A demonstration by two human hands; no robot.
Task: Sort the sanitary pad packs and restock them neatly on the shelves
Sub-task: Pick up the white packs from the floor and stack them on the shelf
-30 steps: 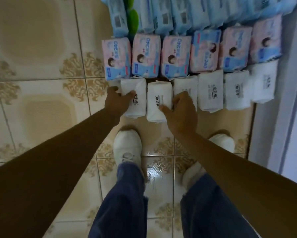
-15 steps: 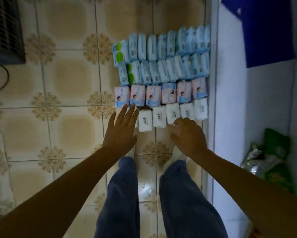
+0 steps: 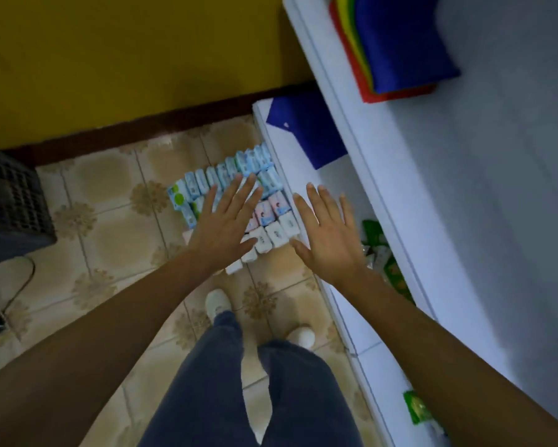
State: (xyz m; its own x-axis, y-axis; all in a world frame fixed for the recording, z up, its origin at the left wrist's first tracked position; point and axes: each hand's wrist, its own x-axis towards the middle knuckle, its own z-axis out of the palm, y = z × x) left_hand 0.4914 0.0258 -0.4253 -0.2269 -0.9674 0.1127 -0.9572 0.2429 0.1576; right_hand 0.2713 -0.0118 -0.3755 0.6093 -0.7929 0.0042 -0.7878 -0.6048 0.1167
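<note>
Sanitary pad packs lie in neat rows on the tiled floor beside the white shelf unit (image 3: 381, 201): blue packs (image 3: 203, 182) at the back, pink packs (image 3: 266, 211) in the middle, white packs (image 3: 276, 233) nearest me. My left hand (image 3: 226, 221) hovers high above the rows with fingers straight and spread, hiding part of them. My right hand (image 3: 329, 233) is raised beside it over the shelf's edge, also flat and spread. Neither hand holds anything.
A dark plastic crate (image 3: 10, 204) stands at the left with a cable (image 3: 16, 285) on the floor. Blue, red and yellow folded items (image 3: 400, 43) lie on the upper shelf. Green packets (image 3: 384, 256) sit on a lower shelf. A yellow wall (image 3: 126, 59) is behind.
I have stood up from the floor rows; the view pulled far back. Both hands left the white packs, lifted, and their fingers spread flat and empty.
</note>
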